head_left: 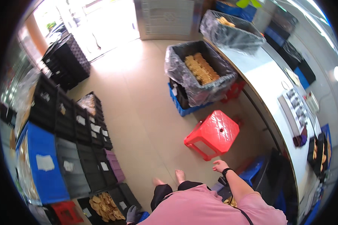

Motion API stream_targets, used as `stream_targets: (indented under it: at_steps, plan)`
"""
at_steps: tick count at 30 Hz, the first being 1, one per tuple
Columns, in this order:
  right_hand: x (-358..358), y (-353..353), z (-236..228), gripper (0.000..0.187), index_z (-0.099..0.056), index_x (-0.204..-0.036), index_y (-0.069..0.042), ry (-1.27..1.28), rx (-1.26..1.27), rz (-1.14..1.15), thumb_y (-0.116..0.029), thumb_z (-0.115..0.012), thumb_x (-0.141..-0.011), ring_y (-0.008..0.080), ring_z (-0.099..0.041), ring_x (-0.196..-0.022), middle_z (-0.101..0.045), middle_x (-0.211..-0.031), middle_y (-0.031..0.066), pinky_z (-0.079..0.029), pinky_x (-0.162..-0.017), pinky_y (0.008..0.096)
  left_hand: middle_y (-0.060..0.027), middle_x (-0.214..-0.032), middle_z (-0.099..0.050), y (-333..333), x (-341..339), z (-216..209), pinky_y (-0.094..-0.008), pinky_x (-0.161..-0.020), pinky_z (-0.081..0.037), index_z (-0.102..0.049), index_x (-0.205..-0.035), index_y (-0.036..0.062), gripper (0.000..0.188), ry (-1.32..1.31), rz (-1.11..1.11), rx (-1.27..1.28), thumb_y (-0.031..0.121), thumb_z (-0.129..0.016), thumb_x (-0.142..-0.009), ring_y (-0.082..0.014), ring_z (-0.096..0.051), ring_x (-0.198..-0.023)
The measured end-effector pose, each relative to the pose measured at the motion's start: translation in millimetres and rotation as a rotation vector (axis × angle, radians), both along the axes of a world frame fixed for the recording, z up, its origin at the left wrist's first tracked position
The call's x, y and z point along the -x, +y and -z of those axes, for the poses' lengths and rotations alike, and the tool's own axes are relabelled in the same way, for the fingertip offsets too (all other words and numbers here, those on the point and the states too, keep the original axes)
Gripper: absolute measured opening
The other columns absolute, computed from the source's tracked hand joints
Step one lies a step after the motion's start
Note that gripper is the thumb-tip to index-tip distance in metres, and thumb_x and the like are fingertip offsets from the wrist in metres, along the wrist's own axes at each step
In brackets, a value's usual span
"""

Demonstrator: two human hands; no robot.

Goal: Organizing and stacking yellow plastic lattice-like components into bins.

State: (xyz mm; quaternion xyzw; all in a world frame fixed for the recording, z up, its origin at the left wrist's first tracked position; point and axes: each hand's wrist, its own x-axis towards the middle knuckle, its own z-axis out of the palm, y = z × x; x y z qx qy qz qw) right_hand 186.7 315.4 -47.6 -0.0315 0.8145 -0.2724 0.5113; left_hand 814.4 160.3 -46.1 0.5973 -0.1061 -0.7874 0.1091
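My right hand [220,165] is bare, with a black watch on the wrist. Its fingers are loosely bent and apart, with nothing in them, just in front of a red plastic stool [223,129]. Down at the lower edge, my left hand [132,214] wears a grey glove, and its fingers show too poorly to read. Beside that hand are a blue object [143,216], partly cut off, and a black crate [120,195]. Flat golden-brown pieces [104,207] are heaped in the crate.
Stacked black and blue crates [45,163] line the left side. A plastic-lined crate [172,67] of golden-brown food stands ahead on a blue crate [184,109]. Along the right runs a long white worktable [266,88], with another lined crate [248,37] at its far end.
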Motion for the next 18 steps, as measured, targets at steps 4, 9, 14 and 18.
stream_targets:
  at_steps: [4, 9, 14, 18]
  plan:
    - [-12, 92, 24, 0.025, -0.059, -0.111, -0.001, 0.078, -0.135, 0.326, 0.0, -0.051, -0.087, 0.0206, -0.067, -0.07, -0.068, -0.088, 0.0152, -0.055, -0.061, 0.032, 0.0011, -0.078, -0.054, -46, -6, 27, -0.03, -0.062, -0.048, -0.057, -0.101, 0.0108, 0.015, 0.189, 0.285, 0.306, 0.021, -0.047, -0.097, -0.0134, -0.054, -0.071]
    - [-55, 104, 46, 0.021, -0.061, -0.104, 0.0, -0.105, -0.312, 0.342, 0.002, -0.049, -0.086, 0.0261, -0.069, -0.072, -0.069, -0.088, 0.0173, -0.057, -0.062, 0.0367, -0.0029, -0.065, -0.052, -121, -87, 154, -0.0337, -0.053, -0.046, -0.059, -0.091, 0.0113, 0.009, 0.11, 0.419, 0.092, 0.016, -0.059, -0.084, -0.0172, -0.053, -0.061]
    - [-92, 39, 3, 0.024, -0.062, -0.109, -0.002, -0.027, -0.107, 0.375, -0.007, -0.049, -0.089, 0.0197, -0.069, -0.068, -0.069, -0.085, 0.0112, -0.051, -0.061, 0.0267, -0.0049, -0.069, -0.055, -231, -72, 158, -0.0372, -0.055, -0.046, -0.061, -0.093, 0.015, 0.012, -0.092, 0.883, 0.629, 0.022, -0.055, -0.085, -0.0189, -0.055, -0.064]
    - [-119, 36, 3, 0.026, -0.063, -0.11, -0.004, -0.029, -0.091, 0.558, -0.012, -0.047, -0.092, 0.0158, -0.069, -0.066, -0.068, -0.081, 0.007, -0.05, -0.058, 0.027, -0.0065, -0.072, -0.058, -342, 9, 139, -0.04, -0.057, -0.046, -0.062, -0.095, 0.018, 0.016, -0.238, 1.218, 1.09, 0.027, -0.051, -0.086, -0.0203, -0.056, -0.066]
